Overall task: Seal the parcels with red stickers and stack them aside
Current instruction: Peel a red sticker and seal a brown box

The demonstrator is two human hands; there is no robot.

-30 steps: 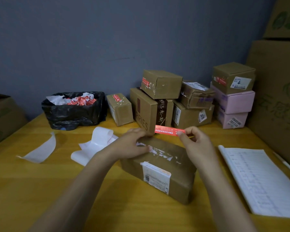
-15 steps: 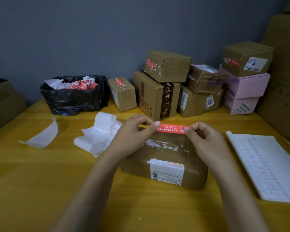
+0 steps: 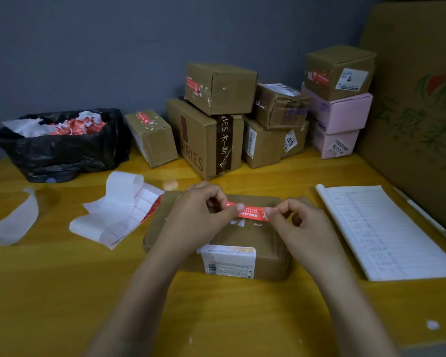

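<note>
A flat brown parcel (image 3: 245, 243) with a white shipping label on its near side lies in front of me on the yellow table (image 3: 49, 292). A red sticker (image 3: 251, 211) is stretched just above the parcel's top. My left hand (image 3: 198, 217) pinches its left end and my right hand (image 3: 299, 228) pinches its right end. Whether the sticker touches the parcel I cannot tell. Along the back wall stand stacked parcels (image 3: 220, 87), some with red stickers on them.
A black bag (image 3: 59, 150) full of sticker scraps sits at the back left. White backing strips (image 3: 119, 210) lie left of the parcel. An open lined notebook (image 3: 386, 230) and a pen (image 3: 425, 215) lie on the right, beside a large carton (image 3: 417, 106).
Both hands brought the red sticker down from in front of the stack to just over the parcel's top. The parcel turned so its label side faces me.
</note>
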